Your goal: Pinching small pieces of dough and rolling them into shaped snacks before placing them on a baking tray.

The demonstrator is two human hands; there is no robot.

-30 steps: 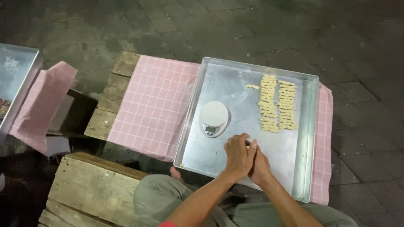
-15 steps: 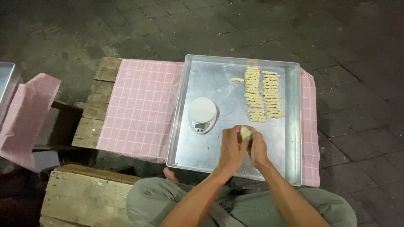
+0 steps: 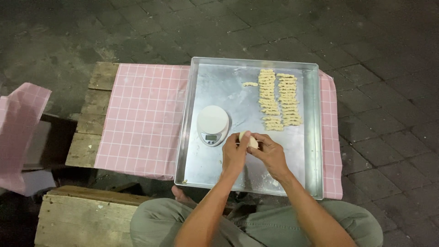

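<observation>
Over the near part of a large metal tray point(image 3: 311, 137), my left hand point(image 3: 234, 154) and my right hand point(image 3: 270, 153) together hold a pale lump of dough point(image 3: 247, 138) between the fingertips. A small white round kitchen scale point(image 3: 212, 124) sits on the tray just left of my hands. Two neat columns of several twisted dough pieces point(image 3: 278, 98) lie at the tray's far right, with one loose piece point(image 3: 249, 84) to their left.
The tray rests on a pink checked cloth point(image 3: 141, 119) covering a wooden plank table point(image 3: 91, 119). A wooden bench point(image 3: 77, 215) lies at my lower left, beside my knees. Another pink cloth point(image 3: 20, 123) hangs at far left. Dark paving surrounds everything.
My hands, pressed together a second ago, have parted at the fingertips, and the dough lump now shows between them. The view has shifted so the tray sits more centred.
</observation>
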